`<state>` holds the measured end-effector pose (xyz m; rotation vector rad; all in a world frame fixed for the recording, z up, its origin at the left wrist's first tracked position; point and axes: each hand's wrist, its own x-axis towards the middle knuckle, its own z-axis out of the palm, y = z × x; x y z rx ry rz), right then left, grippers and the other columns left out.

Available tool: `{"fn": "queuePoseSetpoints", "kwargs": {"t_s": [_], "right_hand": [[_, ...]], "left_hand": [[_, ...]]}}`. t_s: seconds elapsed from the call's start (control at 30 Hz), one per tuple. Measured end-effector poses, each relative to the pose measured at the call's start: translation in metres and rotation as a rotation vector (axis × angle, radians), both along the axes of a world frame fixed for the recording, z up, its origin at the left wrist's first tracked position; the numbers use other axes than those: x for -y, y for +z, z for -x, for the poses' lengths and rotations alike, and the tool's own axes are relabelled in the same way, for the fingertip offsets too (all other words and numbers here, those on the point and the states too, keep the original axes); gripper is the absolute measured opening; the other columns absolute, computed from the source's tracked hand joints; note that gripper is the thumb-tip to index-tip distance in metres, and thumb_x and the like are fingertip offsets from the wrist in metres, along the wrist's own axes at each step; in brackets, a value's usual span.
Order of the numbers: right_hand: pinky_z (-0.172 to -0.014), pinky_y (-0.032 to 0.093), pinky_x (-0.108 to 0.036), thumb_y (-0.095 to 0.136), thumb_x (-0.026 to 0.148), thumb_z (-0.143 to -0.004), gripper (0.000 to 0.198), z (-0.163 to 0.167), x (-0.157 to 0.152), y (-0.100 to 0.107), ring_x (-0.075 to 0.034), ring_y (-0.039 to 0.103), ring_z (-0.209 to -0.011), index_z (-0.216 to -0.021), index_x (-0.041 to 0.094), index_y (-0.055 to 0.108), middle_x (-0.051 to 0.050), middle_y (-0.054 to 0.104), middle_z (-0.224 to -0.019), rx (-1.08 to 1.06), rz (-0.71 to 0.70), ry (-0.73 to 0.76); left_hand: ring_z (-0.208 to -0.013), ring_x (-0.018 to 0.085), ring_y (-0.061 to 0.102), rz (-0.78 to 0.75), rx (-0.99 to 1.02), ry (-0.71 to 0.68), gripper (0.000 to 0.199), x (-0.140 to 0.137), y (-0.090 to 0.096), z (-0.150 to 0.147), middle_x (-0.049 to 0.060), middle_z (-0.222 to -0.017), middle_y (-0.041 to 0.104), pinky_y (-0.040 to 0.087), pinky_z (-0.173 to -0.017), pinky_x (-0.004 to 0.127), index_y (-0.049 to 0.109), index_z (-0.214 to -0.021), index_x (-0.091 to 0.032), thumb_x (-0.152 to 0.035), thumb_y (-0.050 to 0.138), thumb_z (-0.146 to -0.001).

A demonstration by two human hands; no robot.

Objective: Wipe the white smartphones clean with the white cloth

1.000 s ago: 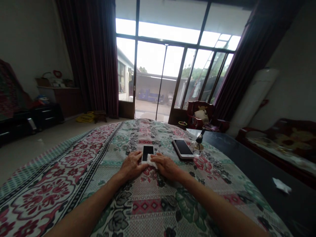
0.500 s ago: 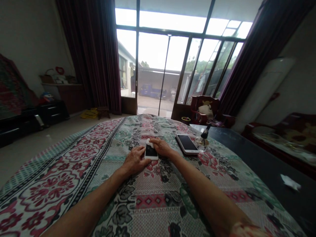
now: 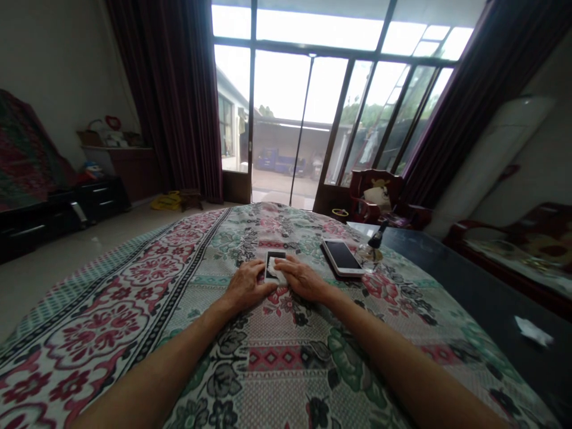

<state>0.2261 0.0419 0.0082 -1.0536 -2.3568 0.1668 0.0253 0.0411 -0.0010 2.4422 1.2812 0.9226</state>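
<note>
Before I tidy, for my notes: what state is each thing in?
Small white rectangular phone: screen dark, partly covered, left hand touching.
Bunched white wad: on that screen, under right hand.
Larger white rectangular phone: face up, screen dark.
Dark purple fabric curtains: drawn apart.
Crumpled white sheet: lying on black tabletop.
Floral multicoloured tablecloth: spread out.

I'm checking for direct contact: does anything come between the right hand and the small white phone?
Yes: a white tissue lies between the right hand and the small white phone, covering part of its screen. Nothing visible stands between the left hand and the phone's left edge.
</note>
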Motion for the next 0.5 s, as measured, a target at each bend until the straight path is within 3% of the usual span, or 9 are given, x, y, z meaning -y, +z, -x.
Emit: {"fn": "queuePoseSetpoints", "kwargs": {"t_s": [0.27,0.5], "right_hand": [[-0.105,0.042,-0.042,0.040,0.013,-0.094,0.036,-0.007,0.023,0.006,-0.020,0.050,-0.125,-0.114,0.030,0.064,0.003,0.059,-0.131,0.010,0.037,0.066],[-0.099,0.046,-0.038,0.041,0.006,-0.090,0.037,0.007,-0.010,0.008,-0.020,0.053,-0.119,-0.109,0.028,0.065,0.001,0.064,-0.121,0.062,0.030,0.003]], "left_hand": [[-0.113,0.024,0.057,0.040,0.011,-0.150,0.031,-0.005,0.005,0.015,0.004,-0.118,0.066,0.040,-0.103,0.039,0.070,-0.104,-0.023,-0.027,0.059,-0.075],[-0.116,0.023,0.056,0.054,-0.024,-0.182,0.032,-0.011,0.003,0.020,0.004,-0.124,0.064,0.040,-0.104,0.039,0.070,-0.108,-0.024,-0.029,0.058,-0.079]]}}
